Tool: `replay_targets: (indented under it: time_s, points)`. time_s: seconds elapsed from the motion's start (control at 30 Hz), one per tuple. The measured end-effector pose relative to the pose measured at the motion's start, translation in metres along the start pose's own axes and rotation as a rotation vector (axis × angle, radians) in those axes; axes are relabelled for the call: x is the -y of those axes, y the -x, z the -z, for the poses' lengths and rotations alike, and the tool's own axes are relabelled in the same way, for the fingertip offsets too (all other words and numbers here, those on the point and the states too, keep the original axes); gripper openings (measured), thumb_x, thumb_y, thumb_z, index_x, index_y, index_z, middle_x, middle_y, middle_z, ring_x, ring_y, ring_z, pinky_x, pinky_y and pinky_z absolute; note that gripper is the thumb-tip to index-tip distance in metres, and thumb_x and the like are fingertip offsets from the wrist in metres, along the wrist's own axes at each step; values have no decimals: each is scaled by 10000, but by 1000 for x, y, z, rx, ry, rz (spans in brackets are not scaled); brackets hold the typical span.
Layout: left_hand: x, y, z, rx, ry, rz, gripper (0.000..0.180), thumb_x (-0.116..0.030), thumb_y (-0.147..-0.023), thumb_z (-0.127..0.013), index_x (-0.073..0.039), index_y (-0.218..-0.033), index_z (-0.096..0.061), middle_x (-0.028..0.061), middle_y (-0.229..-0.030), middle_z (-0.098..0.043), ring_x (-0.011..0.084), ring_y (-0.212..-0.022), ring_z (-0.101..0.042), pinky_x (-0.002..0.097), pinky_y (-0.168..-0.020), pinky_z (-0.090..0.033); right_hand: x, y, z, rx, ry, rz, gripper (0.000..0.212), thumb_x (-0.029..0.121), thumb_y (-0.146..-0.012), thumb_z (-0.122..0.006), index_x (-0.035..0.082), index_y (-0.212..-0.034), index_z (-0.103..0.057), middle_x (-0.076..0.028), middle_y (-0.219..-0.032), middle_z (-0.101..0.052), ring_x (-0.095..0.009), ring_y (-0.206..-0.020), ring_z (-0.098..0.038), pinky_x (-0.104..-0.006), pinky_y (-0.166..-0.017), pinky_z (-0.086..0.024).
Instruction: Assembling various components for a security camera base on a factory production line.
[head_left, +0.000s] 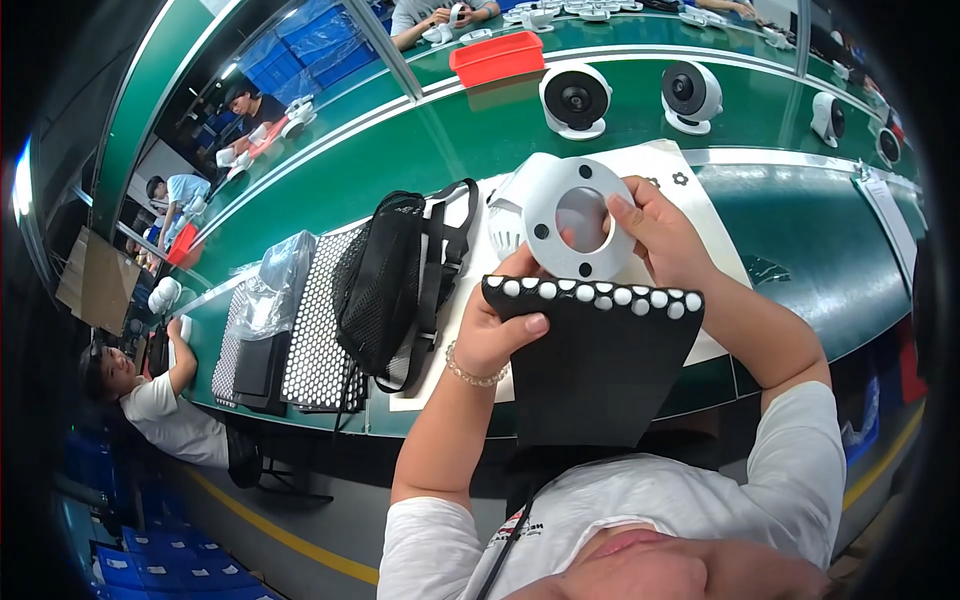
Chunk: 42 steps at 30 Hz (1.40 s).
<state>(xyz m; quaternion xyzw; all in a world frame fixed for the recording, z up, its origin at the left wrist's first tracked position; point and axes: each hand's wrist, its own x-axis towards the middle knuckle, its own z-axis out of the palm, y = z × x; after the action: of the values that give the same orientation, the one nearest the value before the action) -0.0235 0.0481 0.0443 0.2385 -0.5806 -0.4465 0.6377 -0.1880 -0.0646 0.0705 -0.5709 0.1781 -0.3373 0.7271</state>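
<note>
My left hand [490, 330] is closed on a black sheet [600, 360], its thumb pressed on the dark face. The sheet's upper edge curls over and shows rows of round white dots. Just beyond that edge, my right hand [665, 235] grips a white plastic housing [556, 204] by its ring-shaped base, thumb at the rim of the round opening. Black round pads sit on the base ring. Some left fingers are hidden behind the sheet; I cannot tell whether they also support the housing.
Left of my hands lie a black mesh bag [385, 285], dotted sheets [320, 320] and a clear plastic bag [272, 285]. White devices with black round fronts [577, 98] stand on the green line beyond, near a red bin [497, 58]. A co-worker [165, 410] sits at left.
</note>
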Motion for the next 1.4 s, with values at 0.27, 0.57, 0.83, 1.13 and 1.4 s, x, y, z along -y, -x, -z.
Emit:
replay_targets:
  time_s: [0.27,0.57,0.83,1.13,1.4]
  points:
    - [5,2,-1,55,-33,73,666,-140,-713,-629,114,-1249,-325,176,-1213,-453,255,-1160,-414,357,-984,-270,12,-16,26,164,165,21,318,238,-816,-599,31,-1049,-536,-25,-915,-585,-87,-852,-521,-234,-781,-396]
    - [10,-7,-7,115,-291,160,607,-112,-691,-626,94,-1214,-395,216,-1312,-350,298,-1208,-371,398,-986,-301,14,-35,66,-93,844,425,242,144,-755,-643,14,-950,-585,-39,-844,-519,-128,-791,-496,-259,-685,-393]
    - [21,-6,1,134,-311,415,414,-68,-691,-615,54,-1079,-542,148,-1084,-568,191,-971,-549,292,-856,-407,-28,-128,54,1,1093,773,183,188,-728,-612,72,-869,-615,-65,-824,-520,-238,-847,-519,-345,-705,-418]
    - [35,-10,15,136,-215,313,162,-56,-712,-626,27,-851,-631,144,-1013,-594,220,-925,-569,308,-818,-428,-86,-240,68,157,1515,1191,132,77,-659,-553,113,-786,-565,-26,-783,-507,-205,-792,-518,-312,-672,-458]
    - [40,-6,30,158,-318,245,200,-127,-725,-651,10,-867,-621,137,-903,-604,254,-863,-574,321,-767,-435,-121,-262,67,180,1616,691,241,254,-826,-478,72,-822,-636,-48,-851,-567,-234,-873,-524,-348,-737,-440]
